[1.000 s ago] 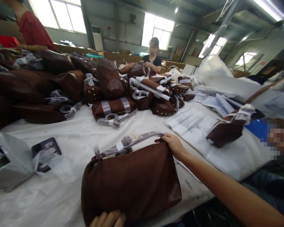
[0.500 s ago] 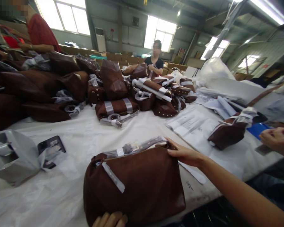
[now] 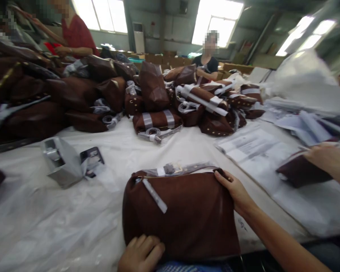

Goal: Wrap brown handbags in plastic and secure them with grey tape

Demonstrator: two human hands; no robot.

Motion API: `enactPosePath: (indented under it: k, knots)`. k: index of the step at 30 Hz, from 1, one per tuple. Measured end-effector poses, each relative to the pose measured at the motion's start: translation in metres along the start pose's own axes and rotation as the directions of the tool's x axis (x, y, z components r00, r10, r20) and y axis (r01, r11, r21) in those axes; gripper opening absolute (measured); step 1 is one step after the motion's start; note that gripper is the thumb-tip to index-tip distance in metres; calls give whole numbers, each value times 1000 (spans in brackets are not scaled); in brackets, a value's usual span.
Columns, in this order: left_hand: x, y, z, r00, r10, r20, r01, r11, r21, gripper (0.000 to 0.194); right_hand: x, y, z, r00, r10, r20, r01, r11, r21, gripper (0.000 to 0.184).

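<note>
A dark brown leather handbag (image 3: 184,211) is in front of me at the table's near edge, its broad side facing me. Its zip runs along the top, with a clear-wrapped pull tab (image 3: 155,195) hanging down. Behind the zip lies a plastic-wrapped strap (image 3: 172,169). My right hand (image 3: 229,189) grips the bag's upper right corner, thumb on the near side. At the lower left, my left hand (image 3: 143,251) has its fingers curled against the bag's lower edge; its fingertips are partly hidden.
A grey tape dispenser (image 3: 62,162) and a phone (image 3: 92,160) under thin plastic stand left. Brown bags (image 3: 155,122) are piled across the back. At right, another person's hand (image 3: 328,158) holds a small dark bag (image 3: 303,170) over papers (image 3: 249,145). Two people work beyond the pile.
My view has turned left, so everything sits further right. More of my left hand shows at the bag's lower edge. The neighbour's hand has moved onto the small dark bag; the blue item is out of sight.
</note>
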State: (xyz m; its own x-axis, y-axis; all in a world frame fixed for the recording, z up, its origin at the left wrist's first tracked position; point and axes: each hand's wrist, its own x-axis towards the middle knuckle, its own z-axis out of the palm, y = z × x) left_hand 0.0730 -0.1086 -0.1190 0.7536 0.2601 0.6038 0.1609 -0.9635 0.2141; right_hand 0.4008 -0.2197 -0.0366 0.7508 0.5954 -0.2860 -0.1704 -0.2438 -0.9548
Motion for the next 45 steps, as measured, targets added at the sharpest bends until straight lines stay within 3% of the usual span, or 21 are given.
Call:
enactPosePath:
  k: [2, 3, 4, 5, 7, 9, 10, 11, 12, 16, 18, 22, 25, 29, 31, 33, 38, 42, 43, 45]
  knots:
    - [7, 5, 0, 999, -49, -21, 48, 999, -13, 35, 5, 0, -3, 995, -83, -56, 70, 976, -205, 58]
    - [10, 6, 1, 997, -65, -47, 64, 998, -11, 33, 6, -3, -3, 976, -197, -97, 155, 930, -333, 61]
    - [12, 6, 2, 995, -75, -69, 75, 997, -5, 32, 5, -6, 0, 926, -359, -115, 270, 845, -461, 62]
    - [13, 6, 4, 993, -80, -84, 81, 997, 3, 31, 1, -11, 5, 838, -539, -83, 405, 717, -567, 60]
    - [14, 7, 7, 993, -83, -87, 85, 996, 17, 30, -13, -23, 23, 579, -798, 168, 685, 364, -631, 47]
    - [13, 8, 8, 993, -85, -85, 87, 996, 21, 32, -29, -35, 52, 314, -804, 504, 886, 58, -459, 38]
    - [13, 8, 8, 993, -85, -86, 87, 996, 22, 33, -34, -39, 69, 220, -750, 623, 939, -10, -345, 36]
    - [12, 9, 8, 993, -85, -86, 87, 996, 23, 34, -38, -43, 88, 169, -693, 701, 965, -27, -260, 35]
    - [12, 9, 7, 993, -82, -90, 84, 996, 22, 35, -38, -47, 107, 168, -640, 750, 975, -3, -221, 32]
    - [11, 9, 8, 991, -66, -113, 67, 998, 11, 36, -18, -60, 169, 383, -362, 850, 923, 166, -346, 30]
    - [11, 8, 10, 989, -62, -134, 63, 998, 0, 34, -7, -66, 187, 426, -241, 872, 903, 163, -396, 36]
    - [10, 6, 16, 978, -56, -201, 54, 998, -11, 22, 2, -74, 203, 373, -145, 916, 927, 90, -363, 37]
    - [11, 4, 20, 969, -46, -241, 48, 999, 4, 19, 4, -78, 211, 347, -121, 930, 935, -29, -353, 36]
    - [10, 1, 24, 957, -21, -288, 29, 999, 24, 20, 11, -88, 225, 222, -76, 972, 956, -180, -232, 35]
    - [9, -1, 25, 951, -1, -310, 10, 999, 30, 20, 16, -92, 231, 162, 0, 987, 970, -184, -159, 40]
    - [8, -2, 26, 945, 16, -326, -5, 999, 33, 20, 18, -92, 235, 139, 85, 987, 978, -167, -123, 44]
    - [9, -2, 26, 954, -23, -300, 33, 999, 29, 18, 17, -86, 239, 195, 152, 969, 962, -224, -158, 38]
    - [5, 1, 30, 964, -4, -266, 21, 998, 62, 19, 21, -88, 250, 240, 300, 923, 970, -45, -238, 51]
    - [4, 2, 31, 968, 3, -250, 15, 998, 68, 20, 22, -88, 253, 251, 311, 917, 967, -27, -255, 50]
    - [2, 3, 31, 972, -6, -236, 20, 998, 55, 20, 23, -84, 258, 251, 263, 931, 968, -86, -237, 45]
